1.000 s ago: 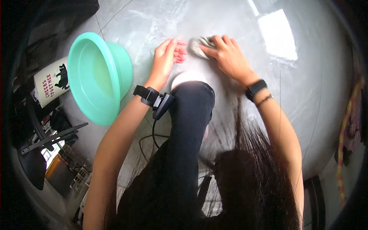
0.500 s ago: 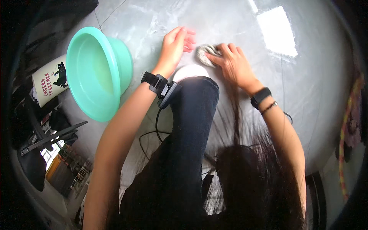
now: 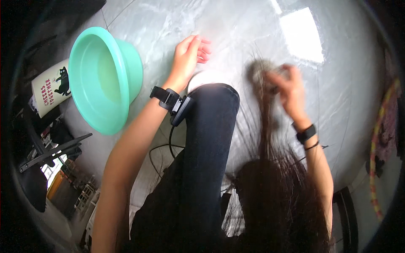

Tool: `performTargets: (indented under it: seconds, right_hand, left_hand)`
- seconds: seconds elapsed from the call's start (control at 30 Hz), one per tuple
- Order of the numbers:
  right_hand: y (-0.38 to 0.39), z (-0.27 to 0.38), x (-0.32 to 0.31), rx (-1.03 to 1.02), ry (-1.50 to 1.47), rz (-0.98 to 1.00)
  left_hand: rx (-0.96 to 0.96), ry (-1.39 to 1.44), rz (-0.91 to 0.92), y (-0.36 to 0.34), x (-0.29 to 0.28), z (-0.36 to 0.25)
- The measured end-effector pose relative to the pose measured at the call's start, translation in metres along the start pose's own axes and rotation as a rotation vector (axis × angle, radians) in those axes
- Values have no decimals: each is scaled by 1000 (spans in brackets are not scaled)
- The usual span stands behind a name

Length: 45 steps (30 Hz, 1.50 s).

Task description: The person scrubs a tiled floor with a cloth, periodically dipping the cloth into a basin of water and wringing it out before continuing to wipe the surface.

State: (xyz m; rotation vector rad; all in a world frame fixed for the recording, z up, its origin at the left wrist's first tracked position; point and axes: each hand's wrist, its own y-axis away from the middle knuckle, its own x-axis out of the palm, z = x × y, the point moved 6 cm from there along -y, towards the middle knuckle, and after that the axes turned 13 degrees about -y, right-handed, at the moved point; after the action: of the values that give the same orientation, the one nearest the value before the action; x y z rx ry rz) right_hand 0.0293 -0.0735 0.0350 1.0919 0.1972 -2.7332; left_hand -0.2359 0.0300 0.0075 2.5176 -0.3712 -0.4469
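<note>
Out to the right, my right hand (image 3: 290,89) is closed on a crumpled grey-and-white cloth (image 3: 260,72) at the glossy grey floor (image 3: 236,25). Motion smears both the fingers and the cloth, and strands of dark hair hang across the cloth's lower part. My left hand (image 3: 188,55) is held just beyond my bent knee, its fingers loosely curled and apart, with nothing in it. Under the knee, part of a white shoe (image 3: 206,78) shows. Each wrist wears a black band.
A mint-green basin (image 3: 134,67) holding some liquid stands to the left. Beside it is a cream bin (image 3: 50,87) with a black cat picture. Black chair legs (image 3: 55,152) lie further left, and a black cable (image 3: 152,158) runs by my leg. Bright light reflects off the floor at upper right.
My right hand has moved right and slightly toward me, taking the cloth away from in front of the knee. The left hand has shifted only slightly.
</note>
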Motion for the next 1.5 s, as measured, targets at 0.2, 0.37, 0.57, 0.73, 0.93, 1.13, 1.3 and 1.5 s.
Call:
performTargets:
  seconds: [0.2,0.37,0.57,0.73,0.93,1.13,1.3,1.5]
  right_hand:
    - [-23,-102,-54,311,346,-317]
    - [-1,-1,27,-52,154,-8]
    - [145,62,86,-299,192,437]
    - [129,40,88,-138,93,413]
    - [1,3,47,-60,182,13]
    - [71,39,92,-260,93,235]
    - [148,52,92,-346,189,370]
    - [66,21,60,-121,109,232]
  left_hand:
    - [25,-15,35,-5,13,-13]
    - [41,-46,63,-2,17,-14]
    - [59,-21,96,-4,32,-20]
    - [56,-72,73,0,25,-15]
    - [73,-107,103,0,28,-21]
    - [73,-182,93,4,33,-26]
    - [445,-716,610,44,87,-50]
    - [566,-1058,779,61,103,-49]
